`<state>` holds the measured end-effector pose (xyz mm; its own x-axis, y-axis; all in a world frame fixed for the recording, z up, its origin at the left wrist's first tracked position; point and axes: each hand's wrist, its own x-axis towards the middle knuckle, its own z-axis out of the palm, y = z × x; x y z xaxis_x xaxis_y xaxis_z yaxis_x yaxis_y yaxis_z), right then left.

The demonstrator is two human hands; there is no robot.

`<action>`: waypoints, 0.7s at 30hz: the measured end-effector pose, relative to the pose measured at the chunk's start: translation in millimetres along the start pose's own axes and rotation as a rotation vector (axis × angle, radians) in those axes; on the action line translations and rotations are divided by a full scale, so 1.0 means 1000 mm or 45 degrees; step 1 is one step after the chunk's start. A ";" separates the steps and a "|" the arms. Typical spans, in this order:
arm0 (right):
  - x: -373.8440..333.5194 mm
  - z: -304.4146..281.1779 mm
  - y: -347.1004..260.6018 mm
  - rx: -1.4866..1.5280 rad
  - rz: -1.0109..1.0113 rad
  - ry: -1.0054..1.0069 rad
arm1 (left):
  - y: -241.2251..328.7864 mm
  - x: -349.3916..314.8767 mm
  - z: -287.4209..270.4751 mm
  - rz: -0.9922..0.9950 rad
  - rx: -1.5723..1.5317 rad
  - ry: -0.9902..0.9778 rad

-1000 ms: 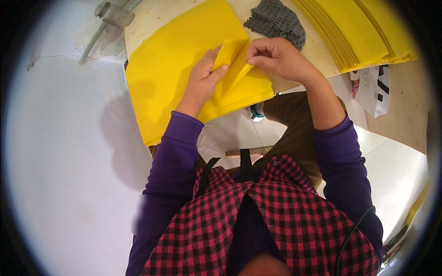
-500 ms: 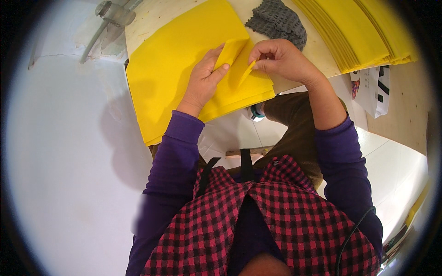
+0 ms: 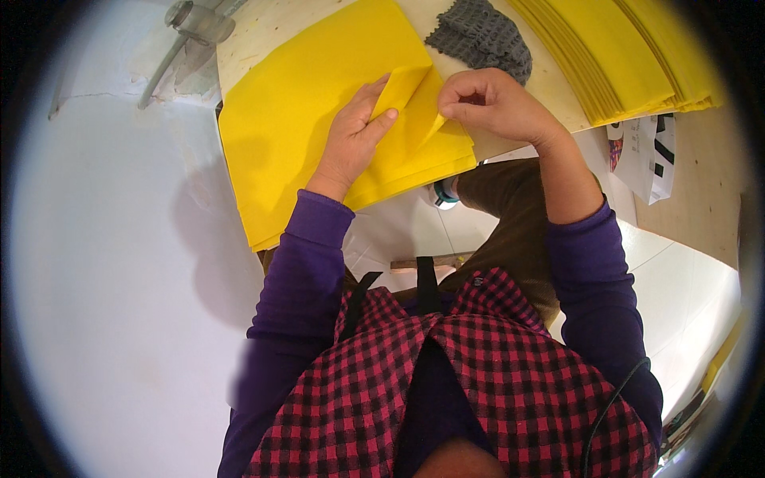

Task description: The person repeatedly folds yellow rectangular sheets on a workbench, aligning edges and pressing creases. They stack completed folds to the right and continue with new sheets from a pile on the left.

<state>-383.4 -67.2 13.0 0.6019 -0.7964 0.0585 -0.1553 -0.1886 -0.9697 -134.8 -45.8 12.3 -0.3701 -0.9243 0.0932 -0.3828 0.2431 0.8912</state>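
Note:
Large yellow felt-like sheets (image 3: 287,111) lie in a layered pile at the table's near edge. My left hand (image 3: 355,137) lies on the pile, fingers behind a turned-up flap (image 3: 398,89) of the top sheet and thumb in front, gripping it. Between the thumb and fingertips of my right hand (image 3: 500,105) a corner of yellow sheet is pinched, lifted a little off the layers beneath. The fingertips partly hide that corner. Beyond my right hand sits a crumpled grey textured cloth (image 3: 482,38).
Folded yellow sheets (image 3: 594,52) stand in a thick stack at the far right of the wooden table (image 3: 550,24). Beneath it hangs a white printed bag (image 3: 649,159). A clear cup-like fitting with a pipe (image 3: 199,24) is on the left wall. My knee is under the table edge.
My right hand has shifted slightly to the right, and the pinched corner has moved with it. My left hand stays where it was on the flap.

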 end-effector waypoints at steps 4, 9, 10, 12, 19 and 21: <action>-0.002 -0.004 -0.002 -0.065 0.025 -0.016 | 0.000 0.000 0.001 0.000 -0.011 0.013; -0.002 -0.004 -0.004 -0.034 0.000 -0.011 | -0.001 0.000 0.000 0.027 0.002 0.020; -0.002 -0.005 -0.005 -0.042 -0.003 -0.028 | -0.001 -0.001 0.000 0.037 -0.004 0.017; -0.002 -0.007 -0.005 -0.063 -0.014 -0.058 | -0.001 0.000 0.000 0.025 0.018 0.023; -0.007 -0.016 0.000 -0.070 0.047 0.260 | 0.002 -0.002 0.000 0.026 0.138 0.048; -0.002 -0.019 0.008 -0.262 -0.044 0.563 | 0.002 -0.001 0.000 0.032 0.124 0.045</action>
<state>-401.1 -78.0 9.6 0.2258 -0.9470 0.2283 -0.3195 -0.2934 -0.9010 -134.9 -44.7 14.3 -0.3513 -0.9269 0.1323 -0.4545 0.2924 0.8414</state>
